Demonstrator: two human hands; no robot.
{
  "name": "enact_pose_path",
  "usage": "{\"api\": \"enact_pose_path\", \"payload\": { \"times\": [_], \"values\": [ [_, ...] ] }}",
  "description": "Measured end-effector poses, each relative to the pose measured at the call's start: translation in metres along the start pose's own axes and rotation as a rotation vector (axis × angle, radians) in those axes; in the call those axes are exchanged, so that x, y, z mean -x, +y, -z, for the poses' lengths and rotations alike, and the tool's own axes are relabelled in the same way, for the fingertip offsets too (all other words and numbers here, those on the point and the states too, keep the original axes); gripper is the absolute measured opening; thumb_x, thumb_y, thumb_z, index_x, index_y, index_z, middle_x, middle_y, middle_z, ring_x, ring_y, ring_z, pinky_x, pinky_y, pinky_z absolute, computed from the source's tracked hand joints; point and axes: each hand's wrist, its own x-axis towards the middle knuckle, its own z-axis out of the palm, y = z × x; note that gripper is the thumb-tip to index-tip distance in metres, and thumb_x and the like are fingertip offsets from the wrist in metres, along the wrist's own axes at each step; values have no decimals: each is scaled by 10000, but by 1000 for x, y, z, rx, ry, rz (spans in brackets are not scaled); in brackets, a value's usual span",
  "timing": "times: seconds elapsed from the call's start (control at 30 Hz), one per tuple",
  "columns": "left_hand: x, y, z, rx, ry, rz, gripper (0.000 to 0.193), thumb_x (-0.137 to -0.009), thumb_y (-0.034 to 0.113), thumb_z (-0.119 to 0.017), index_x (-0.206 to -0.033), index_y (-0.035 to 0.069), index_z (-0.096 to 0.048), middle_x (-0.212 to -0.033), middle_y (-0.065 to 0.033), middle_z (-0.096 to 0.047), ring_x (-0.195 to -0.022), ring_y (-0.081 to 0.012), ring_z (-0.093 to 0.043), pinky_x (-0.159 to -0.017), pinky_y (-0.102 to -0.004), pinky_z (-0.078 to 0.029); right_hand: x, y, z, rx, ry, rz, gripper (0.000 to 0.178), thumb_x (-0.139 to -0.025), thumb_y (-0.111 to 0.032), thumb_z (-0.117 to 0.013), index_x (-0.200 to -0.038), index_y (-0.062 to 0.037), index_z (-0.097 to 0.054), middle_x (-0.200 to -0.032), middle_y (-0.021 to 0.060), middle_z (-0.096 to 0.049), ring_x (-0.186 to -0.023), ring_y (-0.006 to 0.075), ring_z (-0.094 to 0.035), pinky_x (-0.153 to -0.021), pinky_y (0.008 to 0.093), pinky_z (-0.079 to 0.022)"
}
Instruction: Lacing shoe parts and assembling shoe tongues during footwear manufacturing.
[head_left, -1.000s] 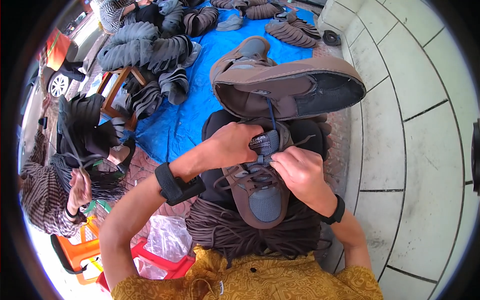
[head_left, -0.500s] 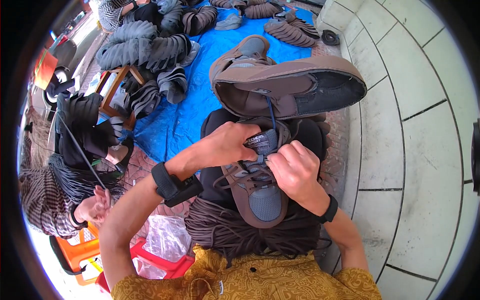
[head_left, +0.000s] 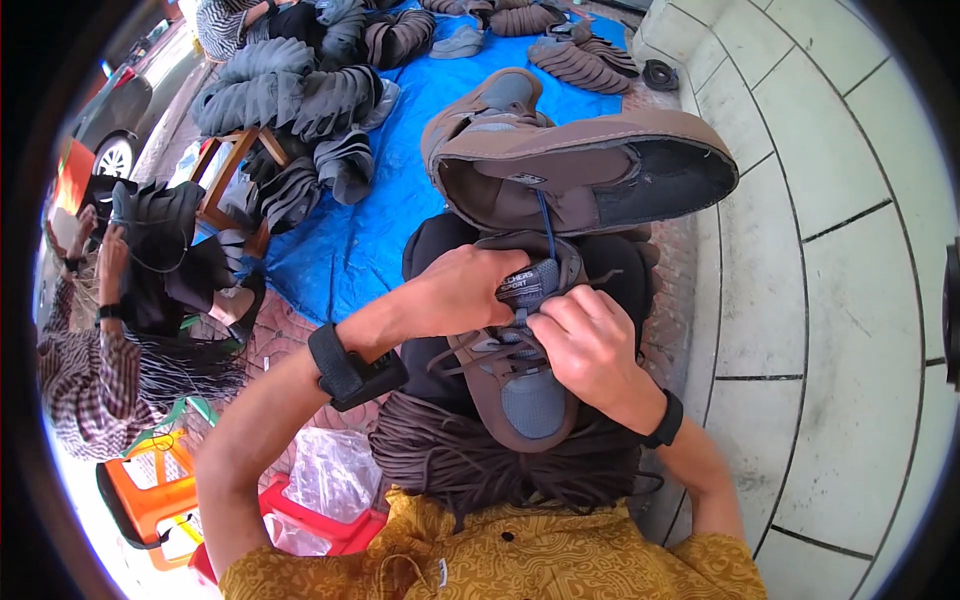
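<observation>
A brown shoe upper with a grey mesh toe lies over my lap, toe toward me. Its brown laces cross below a grey tongue with a label. My left hand is closed on the upper's left edge beside the tongue, fingertips partly hidden. My right hand pinches at the tongue's loop, apparently on a shoelace; a loose lace end sticks out above it. A second brown upper lies across my knees beyond, and a blue cord runs between the two. A thick bundle of dark brown laces rests on my lap.
Nested grey uppers and brown ones lie on a blue tarp. At left, a co-worker in a checked sleeve handles uppers. Red and orange plastic stools stand lower left; a tiled wall rises on the right.
My right hand has shifted slightly left, and a lace end now shows above it. My left hand stays nearly in place. The co-worker's hands have moved up and away.
</observation>
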Motion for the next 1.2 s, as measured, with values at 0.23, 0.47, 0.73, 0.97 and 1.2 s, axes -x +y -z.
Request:
{"api": "enact_pose_path", "payload": {
  "times": [0.23,0.47,0.73,0.97,1.2],
  "values": [
    [-1,-4,-1,79,-6,24,335,-638,54,-653,-941,-16,-529,-809,-184,-596,-776,-341,-588,-652,-376,-441,-1,21,-3,-150,14,154,113,-507,-68,-574,-582,-64,-488,-608,30,-446,-575,171,-458,-491,275,-397],
    [-4,-10,-1,130,16,20,278,-628,68,-633,-869,-23,-527,-737,-192,-577,-730,-340,-581,-631,-387,-431,-1,23,-18,-268,141,78,120,-528,-32,-611,-610,-58,-527,-641,26,-512,-569,177,-478,-488,287,-406],
    [-3,-9,-1,114,2,-5,301,-660,56,-633,-929,-24,-522,-795,-172,-588,-763,-301,-582,-674,-362,-435,3,8,-7,-81,81,-3,120,-572,-19,-615,-677,-51,-567,-654,24,-534,-582,174,-492,-511,282,-415],
    [-2,-9,-2,149,-34,35,329,-669,57,-632,-969,-26,-524,-850,-176,-585,-801,-302,-575,-708,-365,-431,3,13,-11,-177,41,-29,184,-570,16,-618,-740,-46,-588,-653,22,-539,-588,175,-494,-503,287,-413],
    [-4,-14,-1,194,-8,-47,280,-652,76,-618,-891,-37,-526,-754,-209,-582,-758,-352,-580,-660,-392,-429,0,9,-12,-203,111,-13,195,-562,18,-624,-739,-50,-582,-625,18,-523,-569,174,-484,-497,292,-401]
  ]
}}
